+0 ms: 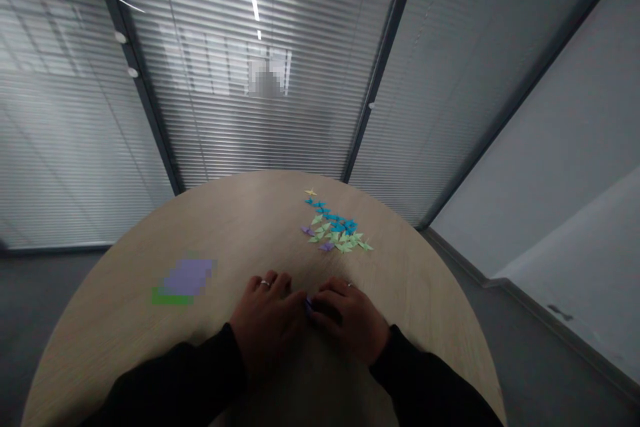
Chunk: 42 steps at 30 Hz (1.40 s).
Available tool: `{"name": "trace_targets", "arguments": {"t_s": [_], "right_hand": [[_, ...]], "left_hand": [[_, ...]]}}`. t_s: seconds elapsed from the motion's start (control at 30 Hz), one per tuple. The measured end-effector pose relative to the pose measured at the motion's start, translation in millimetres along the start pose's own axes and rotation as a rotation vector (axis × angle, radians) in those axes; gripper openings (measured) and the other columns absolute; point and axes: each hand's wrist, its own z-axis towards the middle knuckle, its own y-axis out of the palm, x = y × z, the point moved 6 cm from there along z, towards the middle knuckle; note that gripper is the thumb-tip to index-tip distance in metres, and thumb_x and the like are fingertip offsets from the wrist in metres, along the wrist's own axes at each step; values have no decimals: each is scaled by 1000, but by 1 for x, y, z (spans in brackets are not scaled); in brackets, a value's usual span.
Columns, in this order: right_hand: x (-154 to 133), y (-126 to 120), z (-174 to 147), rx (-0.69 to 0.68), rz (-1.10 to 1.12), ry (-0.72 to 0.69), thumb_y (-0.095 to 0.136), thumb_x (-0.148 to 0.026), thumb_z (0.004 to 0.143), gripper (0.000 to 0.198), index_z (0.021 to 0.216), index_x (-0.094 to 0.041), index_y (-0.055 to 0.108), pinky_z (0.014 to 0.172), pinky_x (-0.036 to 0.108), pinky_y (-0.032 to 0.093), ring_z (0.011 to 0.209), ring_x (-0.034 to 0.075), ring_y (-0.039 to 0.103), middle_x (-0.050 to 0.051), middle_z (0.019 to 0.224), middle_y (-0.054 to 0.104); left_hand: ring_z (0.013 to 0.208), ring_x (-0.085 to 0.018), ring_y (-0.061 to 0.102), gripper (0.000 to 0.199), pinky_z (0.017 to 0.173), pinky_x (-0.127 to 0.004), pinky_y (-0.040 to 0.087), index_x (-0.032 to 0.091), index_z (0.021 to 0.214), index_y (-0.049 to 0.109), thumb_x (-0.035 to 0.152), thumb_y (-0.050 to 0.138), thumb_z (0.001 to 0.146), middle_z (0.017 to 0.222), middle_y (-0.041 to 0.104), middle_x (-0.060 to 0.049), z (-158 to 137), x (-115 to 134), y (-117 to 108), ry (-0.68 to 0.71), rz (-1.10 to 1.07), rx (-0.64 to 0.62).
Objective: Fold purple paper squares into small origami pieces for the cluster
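A small piece of folded purple paper [308, 305] shows between my two hands near the middle of the table; most of it is hidden by fingers. My left hand [269, 317] meets it from the left with thumb and forefinger, the other fingers curled. From the other side, my right hand [347, 317] pinches it between bent fingers and thumb. Beyond my hands lies a cluster of small folded paper figures, like origami cranes: light green ones [344, 239], blue ones [337, 220], purple ones [327, 247] and a single yellow one [311, 193].
At the left of the round wooden table [240, 213] lies a blurred purple stack, probably paper sheets [189, 276], with a green edge [173, 296] below it. Glass panels with blinds [270, 140] stand behind the table, and a white wall [560, 167] is at the right.
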Motion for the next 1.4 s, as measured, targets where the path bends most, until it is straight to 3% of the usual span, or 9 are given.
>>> {"name": "trace_targets", "arguments": {"t_s": [0.07, 0.2, 0.4, 0.53, 0.77, 0.93, 1.17, 1.27, 1.4], "right_hand": [[-2, 3, 0, -12, -23, -30, 70, -25, 84, 13, 96, -19, 71, 78, 35, 50, 86, 21, 63, 6, 97, 67], [-6, 6, -1, -24, -23, -92, 65, -26, 89, 11, 94, -20, 72, 80, 37, 49, 87, 22, 63, 7, 101, 67], [1, -2, 3, 42, 123, 110, 70, -23, 82, 18, 100, -19, 72, 85, 37, 49, 95, 23, 62, 9, 102, 66], [-1, -3, 4, 23, 170, 136, 73, -17, 76, 14, 90, -19, 72, 87, 37, 48, 96, 23, 61, 8, 102, 65], [-1, 2, 3, -22, 193, 147, 69, -9, 76, 11, 82, -18, 67, 65, 27, 45, 68, 15, 59, 0, 77, 64], [-10, -6, 1, 110, 190, 54, 61, -15, 86, 4, 84, -18, 64, 63, 27, 46, 67, 15, 59, 1, 76, 63], [-17, -12, -6, 289, 43, -212, 56, -14, 92, 12, 96, -20, 65, 71, 28, 52, 80, 17, 64, 5, 90, 68], [-19, -6, -9, 251, -107, -320, 56, -15, 93, 14, 99, -20, 67, 71, 30, 52, 79, 18, 64, 6, 91, 70], [-19, 4, -8, 84, -101, -291, 58, -13, 92, 14, 95, -20, 69, 74, 31, 54, 82, 19, 66, 6, 92, 72]], "left_hand": [[97, -27, 55, 26, 84, -45, 42, 26, 101, 65, 34, 40, 98, 105, 62, -8, 6, -5, 1, -51, -72, 23], [103, -27, 53, 20, 89, -43, 41, 26, 109, 64, 28, 50, 94, 110, 62, -6, 12, -16, 6, -134, -220, 71], [104, -26, 53, 20, 90, -43, 40, 31, 104, 69, 28, 53, 93, 110, 62, -5, 11, -16, 7, -113, -273, 52], [102, -26, 54, 21, 89, -43, 40, 30, 103, 69, 26, 51, 94, 109, 63, -4, 10, -13, 7, -89, -283, 50], [105, -26, 55, 16, 90, -44, 40, 29, 100, 70, 24, 58, 91, 111, 65, -4, 8, -10, 6, -32, -316, 17], [98, -25, 58, 8, 84, -39, 44, 23, 89, 71, 18, 65, 85, 97, 70, -4, 11, -11, 6, -18, -373, 89], [87, -21, 57, 5, 80, -36, 44, 23, 86, 71, 24, 67, 88, 86, 70, -3, 7, -12, -6, 157, -297, 411], [92, -24, 56, 6, 82, -39, 42, 25, 86, 71, 26, 66, 89, 91, 72, -2, 1, -11, -7, 204, -196, 387], [99, -26, 55, 9, 84, -41, 42, 29, 90, 73, 25, 65, 88, 98, 72, -2, -2, -13, 2, 169, -122, 184]]}}
